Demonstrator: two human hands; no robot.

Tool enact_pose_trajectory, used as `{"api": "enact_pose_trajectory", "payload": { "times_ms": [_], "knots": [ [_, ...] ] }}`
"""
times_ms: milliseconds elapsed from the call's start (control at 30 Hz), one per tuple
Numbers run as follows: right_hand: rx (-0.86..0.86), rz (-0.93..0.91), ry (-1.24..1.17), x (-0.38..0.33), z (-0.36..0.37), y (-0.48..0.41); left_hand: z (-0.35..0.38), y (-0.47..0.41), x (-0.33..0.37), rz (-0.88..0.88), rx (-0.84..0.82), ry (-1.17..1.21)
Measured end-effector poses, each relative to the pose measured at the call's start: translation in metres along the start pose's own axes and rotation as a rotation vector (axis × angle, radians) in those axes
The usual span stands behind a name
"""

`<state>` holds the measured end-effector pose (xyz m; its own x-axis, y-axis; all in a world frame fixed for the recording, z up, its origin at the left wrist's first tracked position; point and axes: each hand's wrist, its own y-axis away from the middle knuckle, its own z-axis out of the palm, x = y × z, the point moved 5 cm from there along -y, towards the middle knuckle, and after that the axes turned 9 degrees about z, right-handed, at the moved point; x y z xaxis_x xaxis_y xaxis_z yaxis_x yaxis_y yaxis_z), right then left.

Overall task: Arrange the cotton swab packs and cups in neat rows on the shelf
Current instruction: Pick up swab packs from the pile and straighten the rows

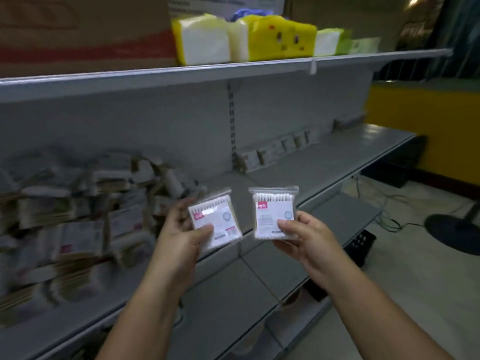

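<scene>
Two hands raised before shelf edge, each gripping one swab pack: left hand on left pack, tilted; right hand on right pack, upright; packs apart. On shelf at left, blurred loose heap; against back panel, short standing row.

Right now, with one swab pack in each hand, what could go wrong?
The left hand pinches the left pack and the right hand the right pack, so no hand is free; the loose pile near the shelf edge might slide off. A pack set down roughly could topple the standing row at the back.
</scene>
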<state>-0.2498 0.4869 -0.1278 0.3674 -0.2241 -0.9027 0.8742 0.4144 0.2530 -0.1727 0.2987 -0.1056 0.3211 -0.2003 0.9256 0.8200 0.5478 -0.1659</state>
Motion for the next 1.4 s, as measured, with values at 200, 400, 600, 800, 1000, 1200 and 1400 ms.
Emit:
{"api": "enact_pose_trajectory", "payload": {
  "times_ms": [200,400,600,800,1000,1200,1400],
  "knots": [
    [0.073,-0.004,0.027,-0.042,-0.088,-0.025,0.090,-0.019,-0.042,-0.076,0.009,0.011],
    [0.142,-0.032,0.100,-0.063,-0.143,-0.083,0.139,-0.074,-0.083,-0.065,0.014,-0.074],
    [0.277,-0.055,0.154,-0.090,-0.204,-0.166,0.193,-0.151,-0.150,-0.033,0.002,-0.228],
    [0.331,-0.201,0.425,-0.130,-0.246,-0.236,0.241,-0.237,-0.171,0.174,-0.071,-0.603],
    [0.404,-0.256,1.074,-0.148,-0.257,-0.328,0.268,-0.300,-0.180,0.411,-0.122,-1.100],
    [0.064,-0.388,1.025,-0.172,-0.253,-0.417,0.293,-0.356,-0.184,0.542,-0.032,-1.782],
    [-0.021,-0.922,1.557,-0.185,-0.226,-0.481,0.302,-0.375,-0.205,0.659,0.042,-1.998]
  ]
}}
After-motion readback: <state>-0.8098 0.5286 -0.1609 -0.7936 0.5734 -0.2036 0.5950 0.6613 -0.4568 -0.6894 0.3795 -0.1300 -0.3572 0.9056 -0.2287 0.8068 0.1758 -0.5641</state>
